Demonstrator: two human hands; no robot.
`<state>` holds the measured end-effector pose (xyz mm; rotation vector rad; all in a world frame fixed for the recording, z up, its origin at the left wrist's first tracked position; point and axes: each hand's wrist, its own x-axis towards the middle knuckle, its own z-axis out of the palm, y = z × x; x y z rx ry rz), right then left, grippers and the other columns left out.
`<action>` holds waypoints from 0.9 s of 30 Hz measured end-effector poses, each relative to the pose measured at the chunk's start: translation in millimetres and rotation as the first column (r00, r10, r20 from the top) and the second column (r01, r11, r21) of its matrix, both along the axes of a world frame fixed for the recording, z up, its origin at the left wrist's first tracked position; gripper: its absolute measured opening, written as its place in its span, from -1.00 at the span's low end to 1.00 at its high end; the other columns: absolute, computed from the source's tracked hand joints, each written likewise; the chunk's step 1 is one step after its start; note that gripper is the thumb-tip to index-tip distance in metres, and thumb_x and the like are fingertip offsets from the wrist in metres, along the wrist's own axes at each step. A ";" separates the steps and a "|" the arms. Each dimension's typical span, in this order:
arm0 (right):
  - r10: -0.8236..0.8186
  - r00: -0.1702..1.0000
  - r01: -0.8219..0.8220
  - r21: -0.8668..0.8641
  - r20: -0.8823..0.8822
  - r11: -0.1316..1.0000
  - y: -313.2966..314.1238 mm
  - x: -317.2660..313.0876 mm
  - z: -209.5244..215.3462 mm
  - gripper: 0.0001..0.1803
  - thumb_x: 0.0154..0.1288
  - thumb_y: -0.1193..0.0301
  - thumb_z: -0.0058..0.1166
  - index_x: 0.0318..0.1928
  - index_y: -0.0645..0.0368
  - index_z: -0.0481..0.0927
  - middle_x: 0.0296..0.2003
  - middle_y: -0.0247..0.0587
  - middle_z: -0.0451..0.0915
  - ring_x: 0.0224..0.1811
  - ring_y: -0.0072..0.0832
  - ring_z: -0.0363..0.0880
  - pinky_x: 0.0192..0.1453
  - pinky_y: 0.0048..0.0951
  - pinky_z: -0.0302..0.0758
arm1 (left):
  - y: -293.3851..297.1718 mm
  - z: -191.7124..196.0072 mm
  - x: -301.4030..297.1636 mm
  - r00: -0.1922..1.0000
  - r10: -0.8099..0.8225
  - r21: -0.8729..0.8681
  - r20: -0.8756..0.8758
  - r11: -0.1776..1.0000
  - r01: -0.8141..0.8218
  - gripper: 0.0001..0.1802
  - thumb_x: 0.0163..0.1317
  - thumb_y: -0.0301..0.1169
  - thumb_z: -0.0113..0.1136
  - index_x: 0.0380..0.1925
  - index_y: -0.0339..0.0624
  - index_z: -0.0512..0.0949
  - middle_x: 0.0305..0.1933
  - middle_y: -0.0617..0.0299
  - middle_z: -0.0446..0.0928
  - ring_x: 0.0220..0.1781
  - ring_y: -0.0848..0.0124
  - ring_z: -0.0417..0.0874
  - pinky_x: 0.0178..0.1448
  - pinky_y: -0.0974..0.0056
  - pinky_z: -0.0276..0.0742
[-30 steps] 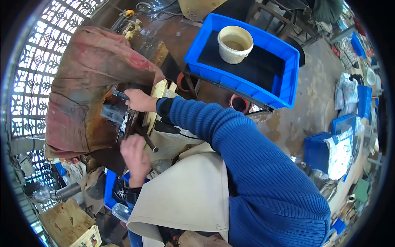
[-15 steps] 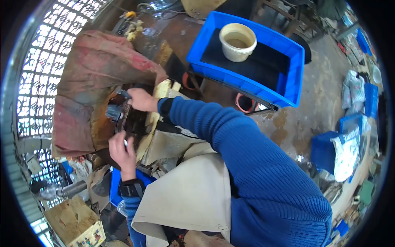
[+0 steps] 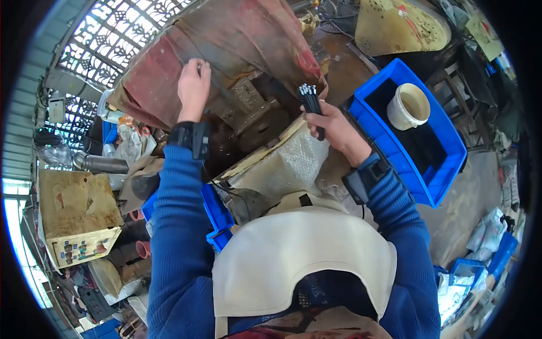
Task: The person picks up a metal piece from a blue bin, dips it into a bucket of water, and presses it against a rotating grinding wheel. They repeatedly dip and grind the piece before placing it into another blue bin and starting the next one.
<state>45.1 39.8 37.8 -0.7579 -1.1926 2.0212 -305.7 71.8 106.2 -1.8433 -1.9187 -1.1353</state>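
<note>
My right hand (image 3: 334, 125) is closed round a bundle of thin black rods with shiny metal tips (image 3: 310, 106), held with the tips up. The bundle is beside the right edge of a stained reddish cloth (image 3: 243, 34). My left hand (image 3: 193, 87) is in front of that cloth, its fingers curled; whatever they hold, if anything, is hidden. The cloth drapes over a dark machine cavity, where a dirty metal block (image 3: 245, 96) shows between my hands. Along the near side of the cavity runs a pale edge with bubble wrap (image 3: 305, 160) below it.
To the right stands a blue tub (image 3: 420, 189) with a dirty cream bucket (image 3: 402, 116) inside. Another blue container (image 3: 217, 212) is by my left forearm. A worn box with control knobs (image 3: 79, 206) stands at the left. A yellowish perforated panel (image 3: 395, 28) is at the far right.
My view has swung left, shifting the scene rightward. My right hand has come out of the cavity and now shows the black rods. My left hand has moved up in front of the cloth.
</note>
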 end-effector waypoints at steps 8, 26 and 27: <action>-0.127 0.989 0.136 -0.138 0.070 0.981 -40.6 28.5 4.6 -0.75 0.34 0.50 0.11 0.01 0.19 0.48 -0.39 -0.45 0.45 -0.48 -0.69 0.38 -0.39 -0.61 0.36 | 29.4 5.6 -37.4 0.992 0.118 -0.269 -0.040 0.955 -0.125 -0.67 0.33 -0.06 0.06 -0.16 -0.05 0.54 -0.20 -0.09 0.62 -0.11 -0.09 0.62 -0.08 -0.03 0.50; -0.058 0.884 -0.008 0.139 0.464 0.990 -17.1 28.9 23.6 -0.76 0.30 0.49 0.09 -0.04 0.27 0.50 -0.47 -0.31 0.51 -0.46 -0.64 0.48 -0.43 -0.54 0.39 | -61.2 -55.4 225.4 0.263 -0.162 -0.089 0.951 0.670 0.737 -0.73 0.31 -0.27 0.20 -0.17 -0.27 0.57 -0.27 0.27 0.59 -0.30 0.45 0.60 -0.19 0.31 0.54; -0.074 0.786 -0.071 0.210 0.614 0.975 -15.4 33.7 24.2 -0.75 0.29 0.49 0.09 -0.04 0.31 0.51 -0.47 -0.25 0.54 -0.42 -0.62 0.54 -0.41 -0.50 0.43 | -56.0 -58.9 240.5 0.141 -0.067 -0.059 0.988 0.678 0.733 -0.74 0.31 -0.28 0.20 -0.19 -0.28 0.56 -0.29 0.28 0.57 -0.33 0.46 0.58 -0.23 0.33 0.52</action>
